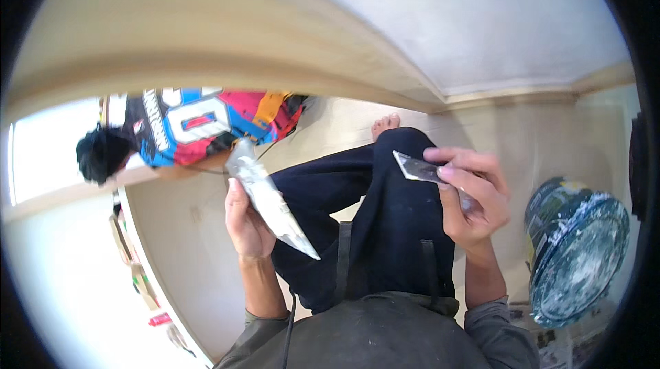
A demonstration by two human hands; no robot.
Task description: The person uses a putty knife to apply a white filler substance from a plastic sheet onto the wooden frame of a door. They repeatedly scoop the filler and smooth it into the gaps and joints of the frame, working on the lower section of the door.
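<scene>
Nearest is the wearer's grey-green shirt (385,334), at the near edge. Ahead of it, the left hand (247,224) is closed on a long flat plate (263,193) smeared with white, its thumb along the left edge and its fingers mostly hidden; the plate slants above the left side of the dark trousers (412,238). The right hand (478,193) pinches a small scraper (414,167) between thumb and fingers, well apart from the plate, over the right knee. If the plate tipped further, any wet paste on it could slide onto the trousers; a loose pinch could let the scraper slip, and its thin edge might nick a finger. To the right stands a white-streaked bucket (581,262), near enough that a swinging right elbow could knock it. Farther off are a bare foot (385,125), a pale wall (495,25) and, far left, a co-worker in a bright jersey (206,121).
</scene>
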